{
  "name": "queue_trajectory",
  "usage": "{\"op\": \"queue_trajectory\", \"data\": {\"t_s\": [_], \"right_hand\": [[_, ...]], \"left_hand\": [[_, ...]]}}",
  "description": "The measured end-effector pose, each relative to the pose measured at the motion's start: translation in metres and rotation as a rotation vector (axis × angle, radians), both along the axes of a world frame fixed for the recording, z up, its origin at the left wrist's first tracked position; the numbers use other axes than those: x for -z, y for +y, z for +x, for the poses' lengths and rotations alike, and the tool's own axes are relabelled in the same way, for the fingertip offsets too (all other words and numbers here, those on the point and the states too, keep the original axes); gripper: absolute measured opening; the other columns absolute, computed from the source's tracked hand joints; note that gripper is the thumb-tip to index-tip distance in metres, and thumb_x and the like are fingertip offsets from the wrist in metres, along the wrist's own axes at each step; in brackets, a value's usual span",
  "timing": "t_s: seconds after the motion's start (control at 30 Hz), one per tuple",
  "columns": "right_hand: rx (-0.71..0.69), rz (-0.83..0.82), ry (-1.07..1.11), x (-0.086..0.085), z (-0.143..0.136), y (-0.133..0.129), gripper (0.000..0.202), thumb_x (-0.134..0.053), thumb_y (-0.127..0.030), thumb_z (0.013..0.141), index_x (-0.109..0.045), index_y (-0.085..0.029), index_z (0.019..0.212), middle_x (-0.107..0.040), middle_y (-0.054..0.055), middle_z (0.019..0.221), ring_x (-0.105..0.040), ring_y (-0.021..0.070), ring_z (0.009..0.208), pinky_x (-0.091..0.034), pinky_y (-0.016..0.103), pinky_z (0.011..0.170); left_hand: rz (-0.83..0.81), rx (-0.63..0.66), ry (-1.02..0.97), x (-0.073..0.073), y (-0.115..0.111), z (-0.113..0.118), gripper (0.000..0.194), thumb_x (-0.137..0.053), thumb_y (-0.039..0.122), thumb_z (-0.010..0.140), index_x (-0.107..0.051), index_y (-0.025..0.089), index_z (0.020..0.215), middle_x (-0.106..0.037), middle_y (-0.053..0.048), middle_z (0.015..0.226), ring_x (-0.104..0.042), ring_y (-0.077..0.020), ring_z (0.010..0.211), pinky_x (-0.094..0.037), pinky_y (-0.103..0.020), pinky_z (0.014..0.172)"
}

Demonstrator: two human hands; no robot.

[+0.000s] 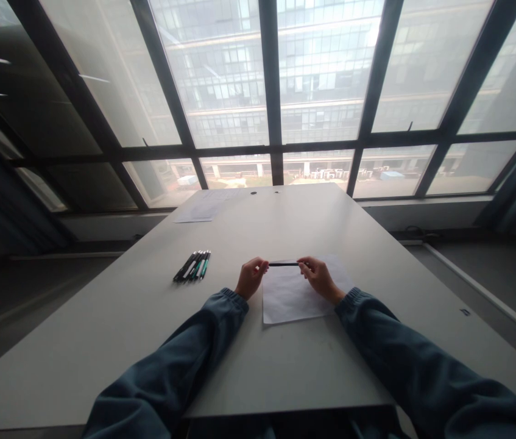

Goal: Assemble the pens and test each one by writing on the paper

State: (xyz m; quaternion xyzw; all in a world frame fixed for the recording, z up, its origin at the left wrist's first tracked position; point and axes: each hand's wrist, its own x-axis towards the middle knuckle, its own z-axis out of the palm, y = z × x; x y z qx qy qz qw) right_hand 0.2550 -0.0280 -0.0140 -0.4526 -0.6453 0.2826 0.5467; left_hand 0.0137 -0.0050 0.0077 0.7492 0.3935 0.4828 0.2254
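A slim dark pen [284, 264] is held level between my two hands, above a white sheet of paper [292, 299]. My left hand [252, 275] pinches its left end, and my right hand [318, 277] pinches the right end. Both hands are closed, and the fingers cover the pen's ends. Part of the paper's right side is hidden under my right hand and sleeve. To the left of my left hand, several pens [192, 266] with black and green barrels lie side by side in a row.
The white table [230, 238] stretches toward large dark-framed windows [274, 91]. Papers [200, 209] lie at its far left. Two small round dark items [253, 192] sit near the far edge. A small dark mark or object [465, 312] is at the right.
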Motion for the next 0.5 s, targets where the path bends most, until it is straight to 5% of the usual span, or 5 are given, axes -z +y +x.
{"op": "queue_trajectory", "data": {"t_s": [0.27, 0.5], "right_hand": [[-0.001, 0.055, -0.062, -0.0002, -0.0008, -0.0009, 0.023, -0.060, -0.032, 0.085, -0.071, -0.017, 0.098, -0.071, 0.006, 0.085, -0.059, 0.0160, 0.067, -0.046, 0.025, 0.057], [0.002, 0.056, -0.064, -0.0017, -0.0013, -0.0024, 0.021, -0.063, -0.033, 0.084, -0.071, -0.017, 0.095, -0.071, 0.006, 0.082, -0.058, 0.0157, 0.065, -0.045, 0.026, 0.057]], "left_hand": [[-0.020, 0.005, 0.016, 0.0012, 0.0002, -0.0008, 0.051, -0.048, 0.053, 0.094, -0.060, 0.015, 0.061, -0.059, -0.001, 0.057, -0.056, -0.0120, 0.056, -0.042, -0.023, 0.055], [-0.021, -0.002, 0.026, 0.0031, -0.0007, -0.0006, 0.056, -0.047, 0.052, 0.095, -0.059, 0.015, 0.055, -0.055, 0.000, 0.051, -0.053, -0.0102, 0.050, -0.039, -0.022, 0.053]]}}
